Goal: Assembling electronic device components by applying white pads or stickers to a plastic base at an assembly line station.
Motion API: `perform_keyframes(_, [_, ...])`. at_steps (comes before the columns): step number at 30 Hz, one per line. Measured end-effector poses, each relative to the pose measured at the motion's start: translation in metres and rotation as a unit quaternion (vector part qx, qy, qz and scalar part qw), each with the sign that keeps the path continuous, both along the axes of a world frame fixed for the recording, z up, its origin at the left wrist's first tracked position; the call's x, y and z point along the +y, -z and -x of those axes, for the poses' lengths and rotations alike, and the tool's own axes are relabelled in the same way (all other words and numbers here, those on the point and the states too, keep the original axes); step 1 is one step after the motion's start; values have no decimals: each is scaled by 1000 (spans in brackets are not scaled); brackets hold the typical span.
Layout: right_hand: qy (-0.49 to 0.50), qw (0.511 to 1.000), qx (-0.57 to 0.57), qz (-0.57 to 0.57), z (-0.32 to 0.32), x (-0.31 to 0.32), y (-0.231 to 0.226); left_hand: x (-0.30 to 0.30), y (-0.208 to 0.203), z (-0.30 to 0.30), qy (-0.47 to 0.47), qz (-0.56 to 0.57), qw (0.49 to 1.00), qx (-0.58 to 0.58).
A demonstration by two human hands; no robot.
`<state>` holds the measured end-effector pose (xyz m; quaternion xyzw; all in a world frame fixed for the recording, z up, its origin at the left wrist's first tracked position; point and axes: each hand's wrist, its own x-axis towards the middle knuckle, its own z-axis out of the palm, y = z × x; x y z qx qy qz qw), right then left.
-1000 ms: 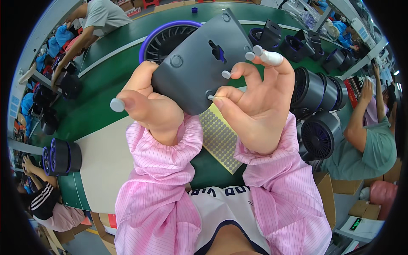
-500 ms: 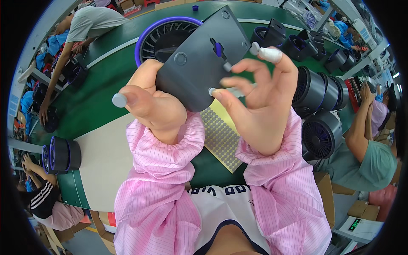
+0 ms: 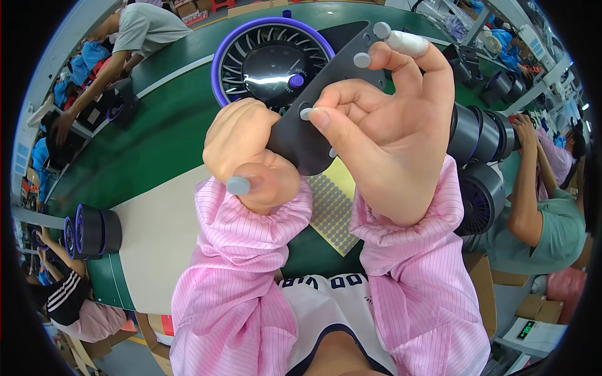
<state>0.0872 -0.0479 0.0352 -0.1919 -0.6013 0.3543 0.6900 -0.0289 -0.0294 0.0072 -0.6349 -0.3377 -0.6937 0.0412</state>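
1. Both hands were raised in the upper middle of the frame. The left hand (image 3: 251, 147) was curled nearly into a fist on the lower-left side of a dark, plastic-looking fan with a purple-rimmed round grille (image 3: 269, 69), its thumb sticking out with a pale grey round pad (image 3: 238, 185) on the tip.
2. The right hand (image 3: 392, 131) pinched a small pale grey disc (image 3: 306, 113) between thumb and a finger, close against the fan's flat dark base plate (image 3: 290, 138); whether the disc touched it could not be told. Its other fingers bent loosely, and a white wrap (image 3: 407, 44) circled one.
3. The fan was tilted at upper centre, grille toward the upper left. It looked stiff and of moderate weight, with smooth faces that could slip; the thick base seemed the surest hold, the thin grille ribs and small purple knob (image 3: 296, 80) the parts to spare.
4. The disc looked light, thin and probably tacky, best taken by its rim.
5. Below, near frame centre, a yellow sheet covered with grey dots (image 3: 329, 203) looked thin and flexible, best lifted by an edge.
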Motion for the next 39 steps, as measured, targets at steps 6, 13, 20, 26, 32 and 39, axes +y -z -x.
perform_keyframes(6, [140,986,-80,-39,-15,19,-1,1,2,1,17,-20,999,-18])
perform_keyframes(13, [81,996,-28,16,-49,32,-11,-6,3,9,82,-9,996,-25])
perform_keyframes(20, [95,993,-51,51,-48,31,-15,-6,3,4,64,-35,997,-1])
perform_keyframes(26, [166,985,-44,-24,-54,40,-7,0,7,11,91,-18,994,-54])
perform_keyframes(32, [45,996,-38,64,-59,16,3,-7,0,14,145,63,958,-238])
perform_keyframes(39, [31,992,-98,67,-60,12,6,-7,0,14,143,52,952,-266])
